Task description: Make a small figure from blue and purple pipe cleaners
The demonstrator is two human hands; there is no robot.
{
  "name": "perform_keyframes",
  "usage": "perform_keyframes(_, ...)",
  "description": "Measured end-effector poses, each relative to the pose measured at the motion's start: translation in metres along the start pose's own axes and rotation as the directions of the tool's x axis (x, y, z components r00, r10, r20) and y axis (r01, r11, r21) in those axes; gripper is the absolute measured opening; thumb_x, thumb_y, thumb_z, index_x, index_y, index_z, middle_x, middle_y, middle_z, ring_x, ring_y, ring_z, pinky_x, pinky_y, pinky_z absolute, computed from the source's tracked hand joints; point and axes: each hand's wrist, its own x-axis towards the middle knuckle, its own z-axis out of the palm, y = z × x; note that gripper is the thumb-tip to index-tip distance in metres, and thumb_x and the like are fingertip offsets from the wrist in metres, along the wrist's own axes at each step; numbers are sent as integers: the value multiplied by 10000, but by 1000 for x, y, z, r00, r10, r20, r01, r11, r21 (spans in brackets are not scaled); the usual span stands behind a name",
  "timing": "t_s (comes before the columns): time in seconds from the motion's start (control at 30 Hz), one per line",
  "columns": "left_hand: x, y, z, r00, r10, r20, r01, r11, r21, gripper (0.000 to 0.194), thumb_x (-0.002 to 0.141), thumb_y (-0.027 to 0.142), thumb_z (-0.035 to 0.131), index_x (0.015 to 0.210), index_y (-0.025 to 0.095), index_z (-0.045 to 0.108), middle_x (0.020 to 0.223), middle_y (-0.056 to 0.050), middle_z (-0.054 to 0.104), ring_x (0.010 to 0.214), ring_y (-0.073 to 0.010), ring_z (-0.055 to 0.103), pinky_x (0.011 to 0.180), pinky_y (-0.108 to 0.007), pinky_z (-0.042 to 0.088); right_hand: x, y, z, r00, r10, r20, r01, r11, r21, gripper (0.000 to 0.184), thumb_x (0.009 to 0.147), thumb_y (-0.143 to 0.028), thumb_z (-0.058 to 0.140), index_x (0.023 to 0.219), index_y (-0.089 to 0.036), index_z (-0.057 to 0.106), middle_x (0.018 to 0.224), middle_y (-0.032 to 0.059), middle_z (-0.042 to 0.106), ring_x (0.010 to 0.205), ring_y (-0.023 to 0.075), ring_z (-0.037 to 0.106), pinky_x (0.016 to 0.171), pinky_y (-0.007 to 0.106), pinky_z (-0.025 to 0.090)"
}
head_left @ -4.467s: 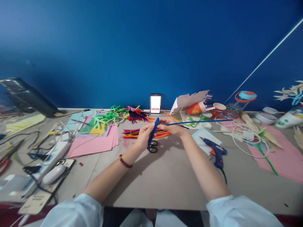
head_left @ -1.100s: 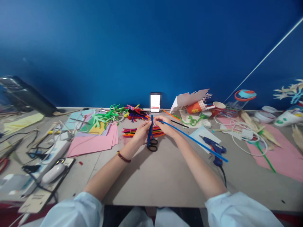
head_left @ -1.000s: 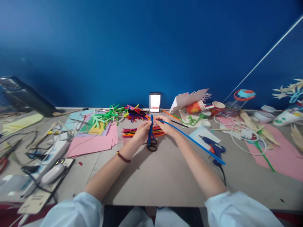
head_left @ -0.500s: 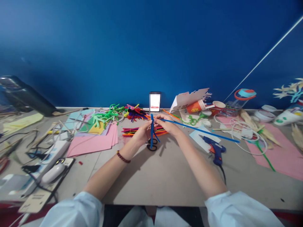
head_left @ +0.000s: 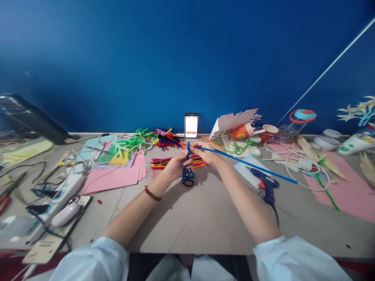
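My left hand (head_left: 177,164) is closed around a bundle of blue pipe cleaners (head_left: 187,171), whose several ends hang below my fingers. A long blue pipe cleaner (head_left: 252,161) runs from the top of that bundle far out to the right. My right hand (head_left: 205,153) pinches it close to the bundle, nearly touching my left fingertips. Beneath the hanging ends lie black-handled scissors (head_left: 189,183), partly covered. Behind my hands is a flat pile of red, pink and orange pipe cleaners (head_left: 159,163).
A phone (head_left: 191,125) stands against the blue wall. Green pipe cleaners (head_left: 131,143) and pink paper (head_left: 114,179) lie left. A blue glue gun (head_left: 267,185), paper cup (head_left: 240,132) and white cable (head_left: 304,162) are right. Far left are a power strip (head_left: 63,195) and dark bottle (head_left: 35,117).
My left fingers have wrapped further round the blue bundle. Its lower ends have turned and now spread apart over the scissors. The long pipe cleaner's far end dips slightly lower.
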Motion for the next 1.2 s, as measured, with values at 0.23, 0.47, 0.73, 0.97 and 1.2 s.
perform_keyframes(0.23, -3, 6, 6, 1000, -4, 3, 4, 1000, -14, 75, 787, 217, 593, 810, 153, 560, 655, 29, 424, 432, -39, 285, 427, -197, 296, -2, -6, 1, 995, -90, -39, 90, 996, -7, 221, 716, -405, 671, 727, -197, 597, 860, 22, 650, 826, 162, 627, 770, 298, 499)
perform_keyframes(0.47, -3, 5, 6, 999, 29, -37, -27, 998, 65, 117, 757, 249, 630, 794, 150, 581, 681, 16, 472, 456, -37, 326, 451, -204, 314, -4, -3, 2, 999, -28, -44, 34, 989, 142, 239, 674, -382, 716, 697, -194, 570, 706, -9, 648, 654, 136, 617, 650, 282, 503)
perform_keyframes(0.73, -3, 6, 3, 999, 3, -42, -1, 998, 69, 134, 731, 260, 641, 772, 138, 603, 667, 7, 505, 474, -48, 392, 457, -200, 361, -5, -3, 3, 1000, -10, -17, 13, 982, 188, 252, 671, -390, 720, 714, -200, 559, 687, -18, 632, 605, 138, 615, 618, 300, 511)
perform_keyframes(0.97, -1, 3, 6, 932, 337, -135, -212, 808, 550, 214, 664, 305, 724, 793, 155, 643, 658, -11, 602, 597, -117, 551, 546, -206, 414, 1, 6, -1, 980, -129, -151, 124, 991, -43, 219, 692, -394, 695, 707, -196, 602, 803, 7, 651, 780, 157, 613, 751, 298, 479)
perform_keyframes(1.2, -6, -1, 8, 719, 690, -83, -335, 450, 828, 113, 696, 270, 698, 793, 213, 699, 750, -24, 632, 644, -135, 517, 620, -222, 397, 1, 8, 3, 957, -206, -203, 171, 970, -173, 211, 724, -415, 659, 707, -210, 612, 784, 17, 646, 783, 174, 601, 753, 315, 474)
